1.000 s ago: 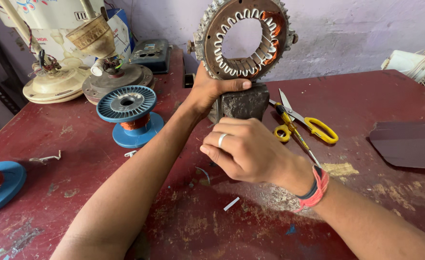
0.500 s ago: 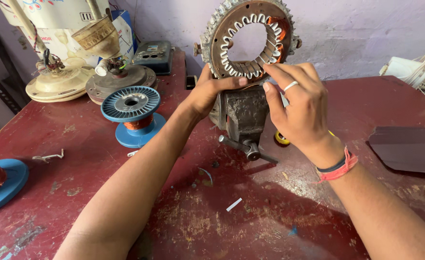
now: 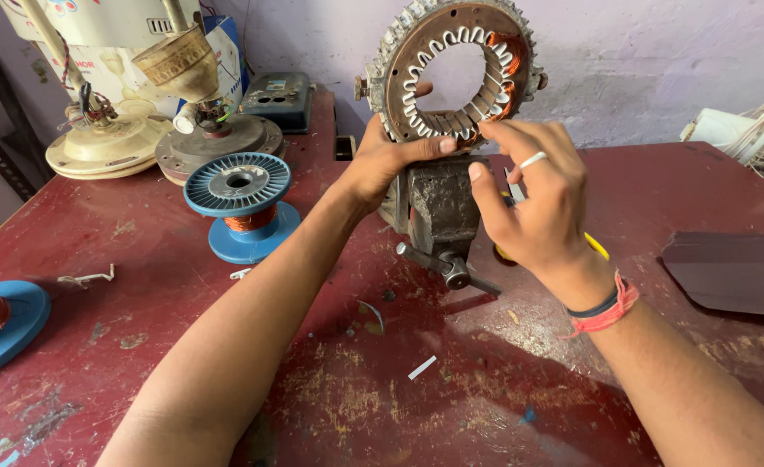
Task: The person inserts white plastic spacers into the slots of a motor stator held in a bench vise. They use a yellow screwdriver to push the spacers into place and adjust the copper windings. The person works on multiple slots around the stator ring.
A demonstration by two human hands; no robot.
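The stator ring stands upright in a bench vise on the red surface. The left hand grips its lower rim; the right hand pinches narrow fingers at the slots — copper fills only the right side, the rest looks unwound.

Single head view: worn on my head, facing forward and down across the red table, close over my forearms; wall behind. No second view.
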